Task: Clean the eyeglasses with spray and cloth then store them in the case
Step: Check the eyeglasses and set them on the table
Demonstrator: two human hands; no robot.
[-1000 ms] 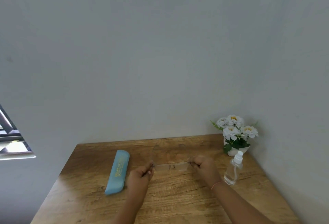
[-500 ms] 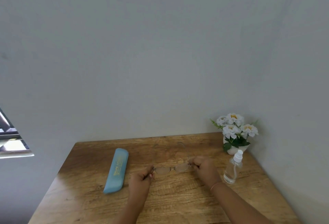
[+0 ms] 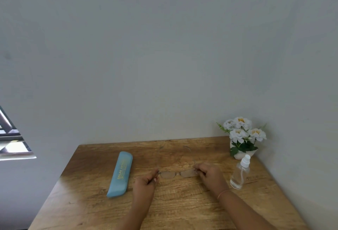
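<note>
At the left edge of the frame, a corner of a window [image 3: 12, 138] shows. In the lower centre, a closed light-blue eyeglass case [image 3: 120, 174] with gold lettering lies lengthwise on the wooden table [image 3: 182, 209], just left of the left hand [image 3: 145, 184]. That hand pinches the left end of the eyeglasses [image 3: 178, 174], and the right hand [image 3: 210, 175] pinches their right end. The eyeglasses are thin-framed with pale clear lenses. Their temples are unfolded and point toward the wall. Whether they touch the tabletop cannot be told. Near the right wrist, a clear spray bottle [image 3: 240, 174] with a white nozzle stands upright. Behind it, at the table's far right corner, is a white pot of white flowers [image 3: 241, 136].
</note>
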